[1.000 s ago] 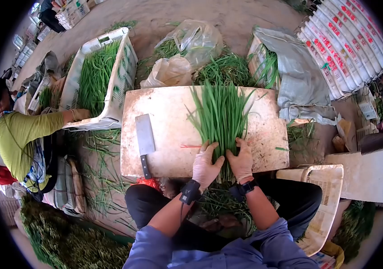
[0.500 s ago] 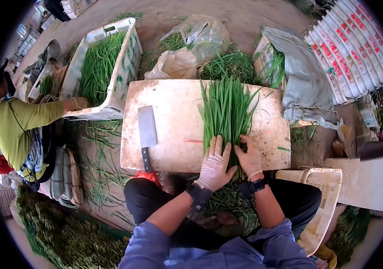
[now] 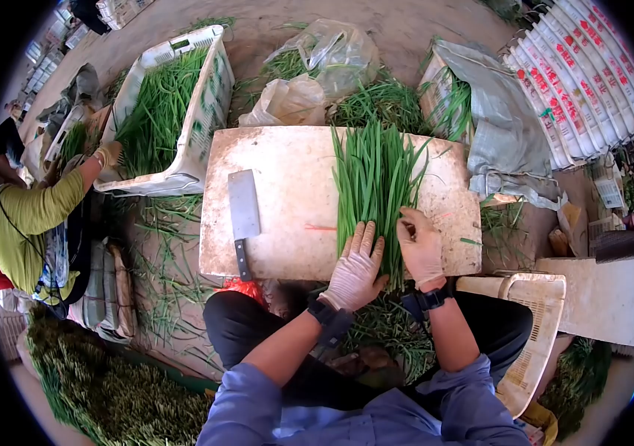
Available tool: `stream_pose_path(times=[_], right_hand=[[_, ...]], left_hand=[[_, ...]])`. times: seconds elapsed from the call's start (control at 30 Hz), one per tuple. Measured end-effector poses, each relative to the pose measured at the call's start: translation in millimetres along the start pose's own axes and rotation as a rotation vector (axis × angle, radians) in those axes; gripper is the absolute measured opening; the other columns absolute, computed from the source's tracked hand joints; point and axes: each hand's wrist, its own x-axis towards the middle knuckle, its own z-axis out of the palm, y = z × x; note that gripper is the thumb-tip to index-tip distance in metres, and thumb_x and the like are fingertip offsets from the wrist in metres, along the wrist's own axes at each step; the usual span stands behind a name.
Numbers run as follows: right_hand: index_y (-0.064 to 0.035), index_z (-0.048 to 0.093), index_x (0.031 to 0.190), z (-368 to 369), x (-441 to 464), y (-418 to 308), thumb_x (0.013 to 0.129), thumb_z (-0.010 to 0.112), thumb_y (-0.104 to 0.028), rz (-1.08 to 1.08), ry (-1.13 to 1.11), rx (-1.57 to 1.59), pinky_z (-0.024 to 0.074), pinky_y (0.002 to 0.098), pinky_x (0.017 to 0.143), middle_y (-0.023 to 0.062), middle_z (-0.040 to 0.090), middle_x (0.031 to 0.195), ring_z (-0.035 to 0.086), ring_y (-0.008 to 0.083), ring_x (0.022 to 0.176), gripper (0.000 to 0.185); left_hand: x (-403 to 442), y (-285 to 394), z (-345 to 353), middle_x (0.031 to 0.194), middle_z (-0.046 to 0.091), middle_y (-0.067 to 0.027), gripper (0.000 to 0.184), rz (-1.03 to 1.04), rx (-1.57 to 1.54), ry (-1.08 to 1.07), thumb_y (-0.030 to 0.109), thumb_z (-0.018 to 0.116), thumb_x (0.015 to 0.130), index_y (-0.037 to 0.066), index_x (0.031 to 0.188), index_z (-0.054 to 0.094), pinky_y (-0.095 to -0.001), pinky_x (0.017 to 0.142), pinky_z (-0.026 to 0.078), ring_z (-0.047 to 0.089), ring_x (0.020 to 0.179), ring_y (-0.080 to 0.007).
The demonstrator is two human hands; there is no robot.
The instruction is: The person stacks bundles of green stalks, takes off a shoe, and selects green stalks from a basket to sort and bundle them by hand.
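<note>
A bunch of garlic chives (image 3: 374,171) lies lengthwise on the white board (image 3: 287,149), its leaf tips pointing away from me. My left hand (image 3: 358,271), in a thin pale glove, rests flat on the lower part of the bunch with its fingers stretched out. At the bunch's right edge is my right hand (image 3: 421,249), also gloved, with fingers curled and thumb and forefinger drawn together. Whatever sits in that pinch is too small to make out. To the left lies a cleaver (image 3: 244,204) with a dark handle. A thin red strip (image 3: 320,227) is beside the chives.
A white crate (image 3: 216,82) of chives stands at the back left, where a person in a yellow-green top (image 3: 34,208) reaches in. Plastic bags (image 3: 287,102) and loose greens lie behind the board. A covered crate (image 3: 506,111) is at the back right; another crate (image 3: 536,320) sits by my right knee.
My right hand has lifted off the chives' base and curled its fingers at the right edge. My left hand stays nearly in place. The other person's hand has moved up along the crate.
</note>
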Motion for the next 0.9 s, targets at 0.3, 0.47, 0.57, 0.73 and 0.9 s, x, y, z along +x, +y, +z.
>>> stream_pose_path(times=[0.3, 0.47, 0.57, 0.73, 0.9], right_hand=[[-0.0076, 0.077, 0.097, 69.2, 62.1, -74.4, 0.09, 0.071, -0.045, -0.104, -0.551, -0.522, 0.0589, 0.0475, 0.078, 0.0177, 0.076, 0.09, 0.074, 0.0376, 0.086, 0.039], [-0.0078, 0.08, 0.103, 82.4, 74.0, -86.9, 0.086, 0.073, -0.051, -0.026, -0.739, -0.712, 0.059, 0.0463, 0.086, 0.0181, 0.077, 0.099, 0.075, 0.0363, 0.096, 0.047], [-0.0096, 0.08, 0.104, 92.2, 80.1, -56.5, 0.086, 0.072, -0.05, -0.026, -0.69, -0.55, 0.0583, 0.046, 0.089, 0.0168, 0.077, 0.104, 0.074, 0.0357, 0.101, 0.045], [-0.0082, 0.077, 0.1, 77.2, 77.6, -37.0, 0.09, 0.072, -0.036, 0.014, -0.645, -0.216, 0.0572, 0.0452, 0.083, 0.0153, 0.077, 0.097, 0.073, 0.0363, 0.095, 0.03], [-0.0101, 0.074, 0.103, 48.5, 44.0, -49.6, 0.092, 0.072, -0.029, -0.165, -0.469, -0.158, 0.0584, 0.0433, 0.08, 0.013, 0.077, 0.096, 0.074, 0.0346, 0.088, 0.022]], left_hand=[[-2.4, -8.0, 25.2, 0.145, 0.052, -0.0269, 0.067, 0.038, 0.008, 0.126, 0.03, 0.071, 0.085, -0.001, 0.142, 0.053, -0.0583, 0.12, 0.034, 0.045, 0.139, -0.0494], [-11.5, -0.6, 8.3, 0.14, 0.055, -0.0279, 0.066, 0.023, 0.01, 0.108, 0.029, 0.074, 0.083, -0.001, 0.139, 0.056, -0.0603, 0.117, 0.037, 0.047, 0.136, -0.0503], [-19.3, 1.9, -17.5, 0.135, 0.06, -0.0265, 0.055, 0.016, 0.026, 0.114, 0.023, 0.074, 0.083, -0.002, 0.131, 0.062, -0.0584, 0.11, 0.043, 0.054, 0.13, -0.048], [-35.4, -50.5, -43.6, 0.088, 0.075, -0.0168, 0.024, -0.567, -0.294, 0.321, 0.019, 0.068, 0.093, 0.004, 0.109, 0.077, -0.0429, 0.077, 0.058, 0.074, 0.083, -0.034], [-44.9, -68.6, -24.1, 0.086, 0.076, -0.0179, 0.027, -0.852, -0.31, 0.141, 0.028, 0.068, 0.094, 0.005, 0.103, 0.079, -0.0382, 0.075, 0.058, 0.076, 0.08, -0.0303]])
